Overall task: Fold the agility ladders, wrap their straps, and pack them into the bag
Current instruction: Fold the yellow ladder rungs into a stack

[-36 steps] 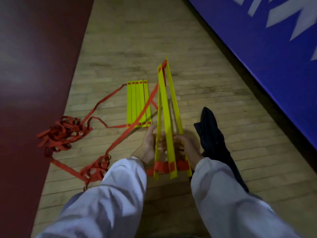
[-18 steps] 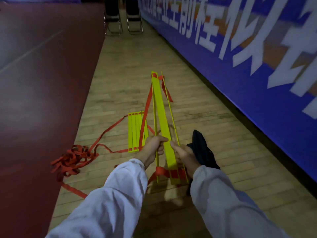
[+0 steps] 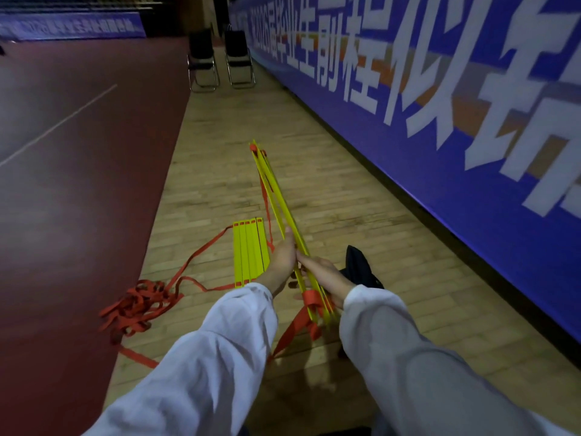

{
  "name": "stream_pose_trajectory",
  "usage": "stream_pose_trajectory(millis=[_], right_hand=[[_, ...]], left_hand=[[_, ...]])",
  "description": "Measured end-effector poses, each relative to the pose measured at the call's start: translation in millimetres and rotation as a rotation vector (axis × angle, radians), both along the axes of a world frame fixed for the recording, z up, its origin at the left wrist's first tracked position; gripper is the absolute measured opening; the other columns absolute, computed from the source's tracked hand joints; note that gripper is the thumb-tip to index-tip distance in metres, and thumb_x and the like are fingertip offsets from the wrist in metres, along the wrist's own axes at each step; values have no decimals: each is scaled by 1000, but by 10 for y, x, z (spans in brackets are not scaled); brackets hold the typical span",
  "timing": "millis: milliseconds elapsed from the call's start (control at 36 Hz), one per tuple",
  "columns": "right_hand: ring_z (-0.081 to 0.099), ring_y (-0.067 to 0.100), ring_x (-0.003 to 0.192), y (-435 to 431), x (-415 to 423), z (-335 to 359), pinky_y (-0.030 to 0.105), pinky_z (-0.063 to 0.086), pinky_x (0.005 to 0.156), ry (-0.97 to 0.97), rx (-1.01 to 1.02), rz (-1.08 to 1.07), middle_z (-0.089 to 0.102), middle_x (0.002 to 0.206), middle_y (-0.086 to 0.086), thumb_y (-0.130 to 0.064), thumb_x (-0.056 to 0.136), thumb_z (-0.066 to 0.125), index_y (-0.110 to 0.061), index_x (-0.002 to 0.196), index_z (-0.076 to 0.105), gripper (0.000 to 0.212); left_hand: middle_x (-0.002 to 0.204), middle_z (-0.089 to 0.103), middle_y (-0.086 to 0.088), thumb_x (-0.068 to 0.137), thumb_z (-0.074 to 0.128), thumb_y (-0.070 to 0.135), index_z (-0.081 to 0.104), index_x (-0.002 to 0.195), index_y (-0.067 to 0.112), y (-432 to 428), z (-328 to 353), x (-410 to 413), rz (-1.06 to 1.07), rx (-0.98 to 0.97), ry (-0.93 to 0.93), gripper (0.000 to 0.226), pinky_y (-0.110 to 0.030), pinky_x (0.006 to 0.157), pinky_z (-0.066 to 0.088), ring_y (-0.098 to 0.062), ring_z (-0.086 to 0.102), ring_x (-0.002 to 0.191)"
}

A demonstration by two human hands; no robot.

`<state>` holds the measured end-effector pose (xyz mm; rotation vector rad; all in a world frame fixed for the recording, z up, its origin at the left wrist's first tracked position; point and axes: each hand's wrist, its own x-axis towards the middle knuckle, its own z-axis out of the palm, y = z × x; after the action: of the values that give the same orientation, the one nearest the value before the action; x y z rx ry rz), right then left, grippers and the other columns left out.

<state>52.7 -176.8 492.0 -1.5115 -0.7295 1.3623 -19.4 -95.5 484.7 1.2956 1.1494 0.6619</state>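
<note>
Two hands meet on the bundle (image 3: 276,190) of yellow rungs, which we hold off the floor, its far end tipped up and away and its near end low between our white sleeves. Our left hand (image 3: 284,258) clamps it from the left, thumb lying up along the rungs and the fingers wrapped round the far side, mostly out of sight. Our right hand (image 3: 323,275) grips it from the right, just nearer, thumb on top and fingers curled underneath; the two hands touch. A red band (image 3: 309,298) wraps the bundle's near end, and loose red webbing hangs from it towards the floor. One more strip of webbing runs along the bundle's left edge from its far tip. Left of our hands a stack (image 3: 250,250) of yellow rungs lies flat on the wood floor (image 3: 220,152), side by side, apart from the bundle. From it red straps (image 3: 138,303) trail left and near into a tangled heap at the edge of the dark red court (image 3: 78,184). The dark bag (image 3: 361,265) lies crumpled on the wood just right of our right hand, partly hidden by it. A blue banner (image 3: 440,121) with large white characters runs along the right, and two black chairs (image 3: 202,61) stand at the far end of the wood strip.
</note>
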Motion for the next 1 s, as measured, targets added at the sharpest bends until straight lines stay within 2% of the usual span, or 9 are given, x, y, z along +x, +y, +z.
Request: stream_pose_trajectory(millis=[83,167,278,389,556,667,778,889,1000], right_hand=[[68,30,78,-43,-27,38,38,60,65,165,-15,15,69,98,14,-37,94,60,-11,112,62,31],[70,23,66,-54,-20,19,29,58,52,230,-5,8,70,93,15,-34,94,60,-7,113,64,33],[67,20,64,-57,18,-9,23,51,43,288,-13,10,68,87,13,-26,96,59,-5,111,62,27],[58,9,41,-82,81,-57,19,44,38,233,-56,71,61,78,9,-22,98,53,-6,111,58,22],[37,7,35,-98,106,-243,17,28,35,341,-150,182,42,47,-6,-26,99,41,-17,76,51,27],[40,11,31,-96,178,-257,12,30,36,588,-182,225,44,43,0,-29,82,50,-10,50,57,38],[48,18,43,-56,224,-344,21,44,43,831,-39,279,49,57,7,-17,46,87,-2,69,56,42],[52,22,52,-109,191,-383,24,46,52,881,0,362,51,64,10,-14,55,81,-3,88,48,48],[54,23,56,-260,113,-370,28,45,56,611,-58,389,50,70,10,-17,68,63,-7,98,58,32]], left_hand=[[143,43,-18,99,18,58,39,142,5,16,-20,-24,5,36,63,71,-47,110,34,-32,43,132],[158,21,-13,89,16,75,25,151,13,55,-95,-42,-71,30,88,88,-46,117,23,-30,23,145],[118,62,-23,70,18,93,60,116,4,204,-347,-87,-229,37,145,108,-46,102,38,-30,59,105],[63,61,-7,77,12,85,60,67,9,-21,-49,-240,-428,130,310,90,-38,77,46,-21,57,63],[120,56,-33,104,12,44,64,110,-4,-95,-30,-275,-549,273,615,72,-40,105,34,-35,45,125],[79,59,-25,103,28,44,61,78,-1,-153,-57,-286,-499,282,520,61,-35,68,40,-33,54,79],[93,58,-5,101,35,49,52,100,12,-148,-154,-326,-455,-43,310,41,-31,66,47,-22,59,79],[60,60,-2,100,47,38,56,85,12,-68,-169,-372,-310,-326,-9,31,-24,52,52,-12,61,51],[54,63,-1,98,52,34,55,89,9,7,-168,-364,-236,-324,-59,26,-19,38,44,-8,57,41]])
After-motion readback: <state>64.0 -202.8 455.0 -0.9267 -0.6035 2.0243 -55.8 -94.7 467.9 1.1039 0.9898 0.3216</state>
